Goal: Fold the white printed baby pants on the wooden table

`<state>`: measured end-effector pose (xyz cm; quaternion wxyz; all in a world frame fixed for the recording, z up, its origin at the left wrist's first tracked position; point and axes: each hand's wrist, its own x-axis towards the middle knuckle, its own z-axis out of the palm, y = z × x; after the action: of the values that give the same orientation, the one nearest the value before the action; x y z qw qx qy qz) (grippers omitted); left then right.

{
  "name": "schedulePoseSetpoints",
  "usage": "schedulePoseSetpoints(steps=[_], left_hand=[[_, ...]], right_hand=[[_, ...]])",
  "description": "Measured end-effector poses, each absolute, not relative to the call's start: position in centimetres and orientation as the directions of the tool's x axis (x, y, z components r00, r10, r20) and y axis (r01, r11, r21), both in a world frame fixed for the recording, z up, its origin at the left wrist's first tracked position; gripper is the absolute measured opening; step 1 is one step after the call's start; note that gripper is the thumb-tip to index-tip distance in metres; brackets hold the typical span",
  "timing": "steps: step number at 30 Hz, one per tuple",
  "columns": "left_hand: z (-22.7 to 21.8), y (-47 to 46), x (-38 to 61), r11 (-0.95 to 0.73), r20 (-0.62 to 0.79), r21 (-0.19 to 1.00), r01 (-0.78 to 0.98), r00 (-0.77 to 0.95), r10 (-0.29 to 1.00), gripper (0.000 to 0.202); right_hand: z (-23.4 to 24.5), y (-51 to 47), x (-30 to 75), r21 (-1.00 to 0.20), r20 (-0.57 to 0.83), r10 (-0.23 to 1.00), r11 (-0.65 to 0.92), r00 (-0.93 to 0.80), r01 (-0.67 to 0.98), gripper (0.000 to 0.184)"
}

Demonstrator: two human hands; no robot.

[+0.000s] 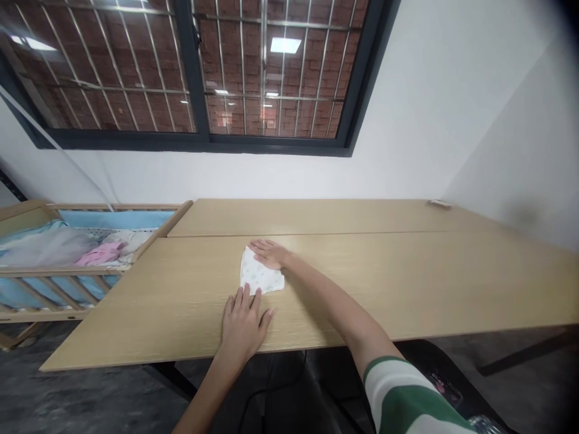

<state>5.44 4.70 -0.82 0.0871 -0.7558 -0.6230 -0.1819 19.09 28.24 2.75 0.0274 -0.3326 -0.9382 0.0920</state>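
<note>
My right hand [270, 254] lies flat and open on the far part of a small white cloth [259, 278], its pale green print faint, pressing rather than gripping. The cloth sits folded into a rough wedge near the middle of the pale wood worktop [158, 307]. My left hand [243, 323] is open too, holding nothing, its fingertips at the cloth's near edge; I can't tell whether they touch it. So far, this one fold shows, though I can't count the layers. To the left, in a wooden crib [54, 271], lie a pink garment [100, 254] and a grey blanket [45, 247], both loose and unfolded.
</note>
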Motion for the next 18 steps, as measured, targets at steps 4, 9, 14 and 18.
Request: schedulePoseSetpoints(steps=[4,9,14,18], left_hand=[[-0.7,5.3,4.5,-0.236,0.372,0.094,0.967,0.185,0.909,0.054],[-1.2,5.0,1.9,-0.348,0.401,0.086,0.934,0.287,0.87,0.049],[-2.3,1.1,0.5,-0.468,0.52,0.107,0.877,0.352,0.778,0.053],[-3.1,-2.2,0.0,-0.56,0.55,0.093,0.823,0.426,0.718,0.048]], right_hand=[[4.0,26.8,19.2,-0.168,0.137,0.635,0.771,-0.76,0.614,0.062],[6.0,20.5,21.8,-0.242,0.246,0.624,0.78,-0.741,0.577,0.05],[5.9,10.7,25.8,-0.355,0.088,0.558,0.792,-0.825,0.497,0.066],[5.1,5.2,27.8,-0.357,0.057,0.557,0.787,-0.829,0.504,0.09]])
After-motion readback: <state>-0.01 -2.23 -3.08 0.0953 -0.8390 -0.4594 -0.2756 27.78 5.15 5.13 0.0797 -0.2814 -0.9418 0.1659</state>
